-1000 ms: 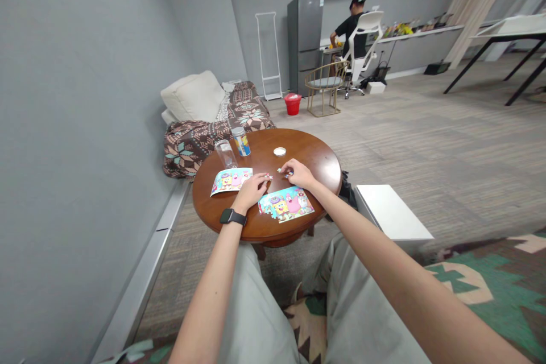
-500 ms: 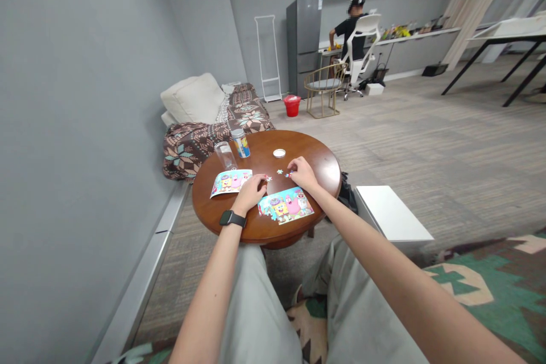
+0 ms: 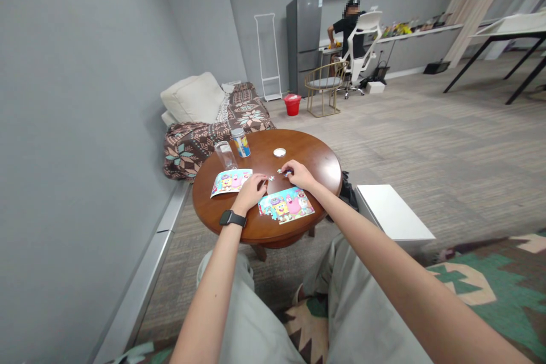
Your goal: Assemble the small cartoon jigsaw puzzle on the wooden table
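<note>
A cartoon jigsaw puzzle point(image 3: 286, 205) lies flat on the round wooden table point(image 3: 318, 156), close to its near edge. My left hand point(image 3: 251, 189), a black watch on its wrist, rests on the table left of the puzzle, fingers curled over small loose pieces point(image 3: 270, 178). My right hand point(image 3: 297, 174) sits just behind the puzzle with its fingers pinched on a small puzzle piece point(image 3: 285, 171). A printed picture card point(image 3: 231, 181) lies to the left of my left hand.
A clear glass point(image 3: 224, 154), a small printed can point(image 3: 241, 141) and a white lid point(image 3: 279, 152) stand further back on the table. A white low box point(image 3: 392, 213) is right of the table. A patterned sofa point(image 3: 213, 125) lies behind. A person sits at a far desk point(image 3: 354, 28).
My right hand has drawn slightly back and left over the loose pieces and pinched one. My left hand has hardly moved.
</note>
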A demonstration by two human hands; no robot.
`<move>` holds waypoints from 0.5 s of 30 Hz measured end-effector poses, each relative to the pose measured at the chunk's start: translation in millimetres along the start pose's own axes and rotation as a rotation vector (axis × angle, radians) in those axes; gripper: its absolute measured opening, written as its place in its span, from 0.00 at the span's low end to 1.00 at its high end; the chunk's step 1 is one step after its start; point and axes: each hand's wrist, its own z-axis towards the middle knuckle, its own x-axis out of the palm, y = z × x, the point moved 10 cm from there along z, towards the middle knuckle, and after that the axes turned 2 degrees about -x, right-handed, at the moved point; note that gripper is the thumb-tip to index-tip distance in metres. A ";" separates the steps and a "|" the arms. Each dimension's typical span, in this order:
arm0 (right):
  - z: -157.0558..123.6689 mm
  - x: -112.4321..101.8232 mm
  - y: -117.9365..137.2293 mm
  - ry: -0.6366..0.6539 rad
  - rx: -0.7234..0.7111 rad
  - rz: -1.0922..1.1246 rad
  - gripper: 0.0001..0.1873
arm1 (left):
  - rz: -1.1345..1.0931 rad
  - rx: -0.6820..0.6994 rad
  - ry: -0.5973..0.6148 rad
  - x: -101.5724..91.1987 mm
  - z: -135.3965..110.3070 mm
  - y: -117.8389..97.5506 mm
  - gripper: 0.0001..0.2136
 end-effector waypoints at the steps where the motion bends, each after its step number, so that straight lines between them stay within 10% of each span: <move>1: 0.2 -0.5 -0.6 -0.005 0.002 0.000 0.17 | -0.007 -0.008 0.005 0.6 0.0 1.1 0.14; 15: 1.5 -4.2 -5.8 -0.062 0.020 0.026 0.16 | 0.039 0.043 0.110 9.0 -0.2 -8.3 0.17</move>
